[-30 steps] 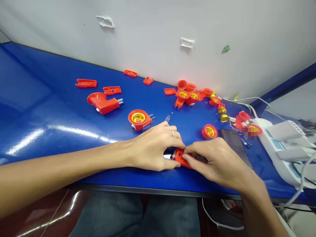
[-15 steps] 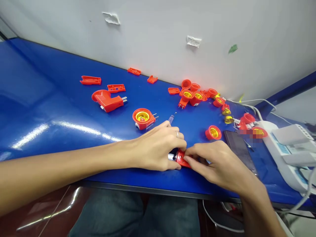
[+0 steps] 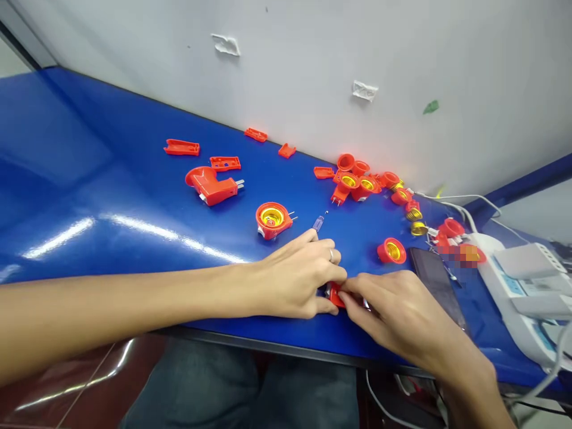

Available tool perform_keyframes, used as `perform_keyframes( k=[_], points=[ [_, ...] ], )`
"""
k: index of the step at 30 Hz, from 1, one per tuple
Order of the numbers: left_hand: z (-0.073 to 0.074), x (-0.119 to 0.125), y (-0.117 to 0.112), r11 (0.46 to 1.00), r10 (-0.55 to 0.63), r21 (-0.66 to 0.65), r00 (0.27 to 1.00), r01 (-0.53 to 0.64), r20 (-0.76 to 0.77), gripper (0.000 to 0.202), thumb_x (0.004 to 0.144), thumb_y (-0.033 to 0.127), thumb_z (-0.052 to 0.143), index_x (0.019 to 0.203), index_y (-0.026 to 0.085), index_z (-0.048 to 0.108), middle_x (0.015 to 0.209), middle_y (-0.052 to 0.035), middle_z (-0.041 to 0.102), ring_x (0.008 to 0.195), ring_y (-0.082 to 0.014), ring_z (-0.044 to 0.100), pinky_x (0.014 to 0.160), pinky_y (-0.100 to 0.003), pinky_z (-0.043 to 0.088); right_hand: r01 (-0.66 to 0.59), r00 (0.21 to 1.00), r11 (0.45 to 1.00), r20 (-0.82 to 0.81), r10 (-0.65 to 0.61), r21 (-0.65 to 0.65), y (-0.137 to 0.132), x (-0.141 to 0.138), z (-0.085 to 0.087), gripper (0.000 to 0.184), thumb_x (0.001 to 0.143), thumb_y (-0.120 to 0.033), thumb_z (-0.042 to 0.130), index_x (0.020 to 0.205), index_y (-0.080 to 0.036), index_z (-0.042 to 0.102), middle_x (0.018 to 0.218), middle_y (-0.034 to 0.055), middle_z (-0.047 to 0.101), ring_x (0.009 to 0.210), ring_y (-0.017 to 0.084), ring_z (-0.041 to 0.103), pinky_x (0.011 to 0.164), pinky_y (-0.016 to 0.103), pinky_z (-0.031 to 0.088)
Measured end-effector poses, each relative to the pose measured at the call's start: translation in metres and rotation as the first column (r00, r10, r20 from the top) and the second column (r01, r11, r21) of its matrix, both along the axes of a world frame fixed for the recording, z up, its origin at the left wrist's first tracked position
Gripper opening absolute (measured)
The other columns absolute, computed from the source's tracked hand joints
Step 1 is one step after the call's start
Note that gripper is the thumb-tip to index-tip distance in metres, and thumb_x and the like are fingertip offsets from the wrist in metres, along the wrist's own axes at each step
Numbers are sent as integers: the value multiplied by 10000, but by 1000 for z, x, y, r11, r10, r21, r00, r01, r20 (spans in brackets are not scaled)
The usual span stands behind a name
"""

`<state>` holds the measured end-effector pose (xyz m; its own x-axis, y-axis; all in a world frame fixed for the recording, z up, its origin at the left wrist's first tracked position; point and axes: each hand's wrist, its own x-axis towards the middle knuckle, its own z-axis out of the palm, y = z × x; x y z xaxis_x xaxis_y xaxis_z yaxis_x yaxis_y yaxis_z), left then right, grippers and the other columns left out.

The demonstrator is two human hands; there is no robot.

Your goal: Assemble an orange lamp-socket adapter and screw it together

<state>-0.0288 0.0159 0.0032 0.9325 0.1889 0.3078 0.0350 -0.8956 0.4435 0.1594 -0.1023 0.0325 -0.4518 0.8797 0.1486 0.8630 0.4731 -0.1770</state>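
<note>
- Our right fingertips [image 3: 351, 296] are pinching a red plastic housing [image 3: 336, 296] narrowly, and our left fingers [image 3: 333, 256] are curling closely around its other side.
- The housing is staying low between our left hand [image 3: 295, 283] and right hand [image 3: 393, 316], near the front edge of the blue tabletop [image 3: 89, 226].
- A small translucent screwdriver [image 3: 318, 224] is lying just beyond our left fingers.
- A red lamp holder [image 3: 272, 219] with brass inside and plug prongs is sitting just left of them.
- A red lamp holder [image 3: 392, 251] and a dark phone [image 3: 435, 283] are lying beside our right hand.
- Red and brass lamp-holder parts [image 3: 357, 185] are crowding along the back edge, and a white power strip [image 3: 518, 292] is occupying the right edge.
</note>
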Motion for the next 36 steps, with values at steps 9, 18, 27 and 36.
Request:
perform_keyframes(
  k=[9,18,27,36],
  points=[
    [-7,-2,0,992,-54,115,994,43,92,298,796,371,901,931,172,724,888,-23,717,817,-198,604,821,-383,381,103,993,979,-70,-92,176,-17,13,21,81,1033,-210,586,1020,-219,665,790,-31,742,615,98,666,603,239,432],
    [-7,-3,1,997,-34,66,995,28,91,254,815,339,883,897,167,715,898,-8,706,831,-188,602,860,-382,380,49,997,991,-58,-43,122,-10,-2,-6,145,1026,-153,559,1026,-169,703,719,-24,603,573,107,522,554,290,330],
    [-8,-3,5,998,-26,54,992,20,122,215,844,291,854,985,191,725,943,2,703,848,-178,618,911,-390,368,265,963,922,-124,-239,283,-31,35,29,107,997,-180,617,1033,-200,716,803,-12,717,665,101,663,626,235,491],
    [-8,-1,3,998,2,68,995,-9,98,215,866,326,819,962,188,686,933,-18,719,855,-198,618,935,-401,371,452,892,884,-80,-445,121,-64,89,14,154,1013,-326,598,1063,-251,722,853,-4,714,686,141,694,618,270,541]
  ],
)
